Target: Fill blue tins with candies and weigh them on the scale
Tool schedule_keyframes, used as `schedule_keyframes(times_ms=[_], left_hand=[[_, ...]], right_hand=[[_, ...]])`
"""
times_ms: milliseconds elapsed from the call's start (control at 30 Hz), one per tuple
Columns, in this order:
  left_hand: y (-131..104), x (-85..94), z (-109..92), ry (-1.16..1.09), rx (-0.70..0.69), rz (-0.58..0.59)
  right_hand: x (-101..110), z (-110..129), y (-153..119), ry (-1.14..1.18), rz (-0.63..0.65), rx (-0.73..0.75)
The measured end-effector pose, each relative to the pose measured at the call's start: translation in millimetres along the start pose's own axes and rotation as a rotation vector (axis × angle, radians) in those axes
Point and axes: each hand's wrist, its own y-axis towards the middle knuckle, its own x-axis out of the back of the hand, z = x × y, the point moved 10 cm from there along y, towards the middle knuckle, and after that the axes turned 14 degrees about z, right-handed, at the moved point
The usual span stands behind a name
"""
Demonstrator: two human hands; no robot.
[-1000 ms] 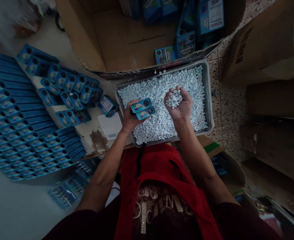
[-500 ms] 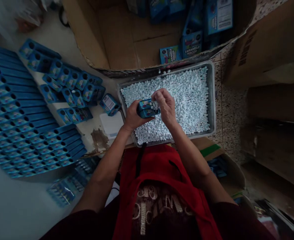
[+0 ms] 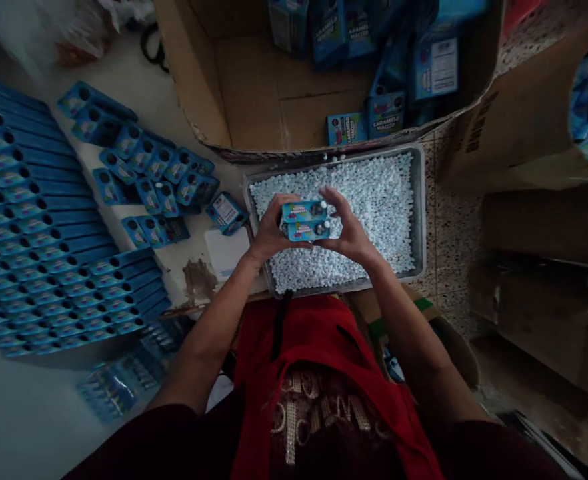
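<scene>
Two small blue candy boxes (image 3: 304, 230), lettered "CARAMELO MACIZO", lie side by side in my left hand (image 3: 270, 233), which is closed around their left end. Dark round holes show at their right ends, with a few white candies there. My right hand (image 3: 350, 232) is spread in a C shape about that end, fingers above and thumb below; whether the tips touch the boxes I cannot tell. Beneath both hands, a metal tray (image 3: 421, 207) holds many small pale round candies (image 3: 384, 220).
A large open cardboard box (image 3: 244, 87) with blue candy boxes stands beyond the tray. On the left are stacked rows of blue boxes (image 3: 39, 233), loose blue boxes (image 3: 149, 157) and a white flat item (image 3: 228, 250). More cartons (image 3: 524, 127) stand to the right.
My right hand has gone from a pinch over the box holes, with candies in its fingers, to spread fingers around the boxes' right end. The view has shifted slightly.
</scene>
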Motion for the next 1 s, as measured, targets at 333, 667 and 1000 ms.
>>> schedule_keyframes(times_ms=[333, 667, 1000], left_hand=[[-27, -3.9, -65, 0.281, 0.033, 0.187], [-58, 256.7, -79, 0.555, 0.258, -0.369], [89, 435.0, 83, 0.475, 0.532, -0.428]], right_hand=[[-34, 39, 9, -0.338, 0.038, 0.004], [18, 92, 82, -0.009, 0.024, 0.098], [175, -5, 211, -1.040, 0.307, -0.538]])
